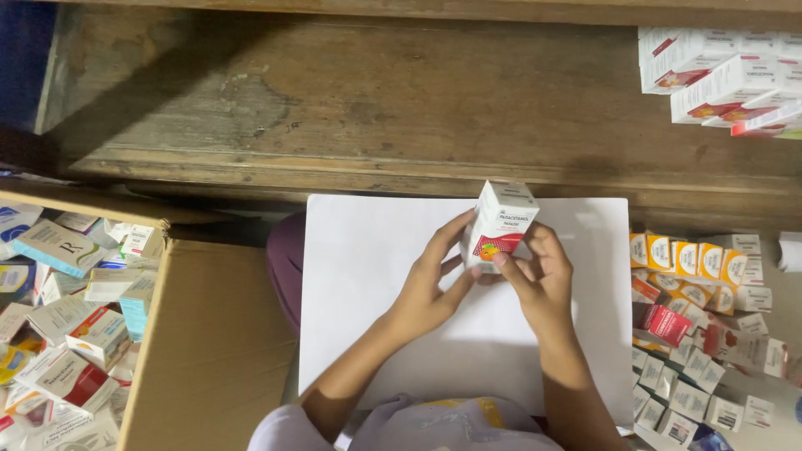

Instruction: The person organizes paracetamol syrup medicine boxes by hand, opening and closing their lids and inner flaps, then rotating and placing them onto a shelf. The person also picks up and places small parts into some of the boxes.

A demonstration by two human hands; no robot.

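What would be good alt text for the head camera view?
Both hands, left hand and right hand, hold a small white box upright over a white sheet. A carton of mixed boxes lies at the left, more boxes at the right.

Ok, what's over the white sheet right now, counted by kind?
Hands: 2, left hand and right hand.
Small white carton with a red and orange panel, held between both hands: 1.
White sheet: 1.
Total: 4.
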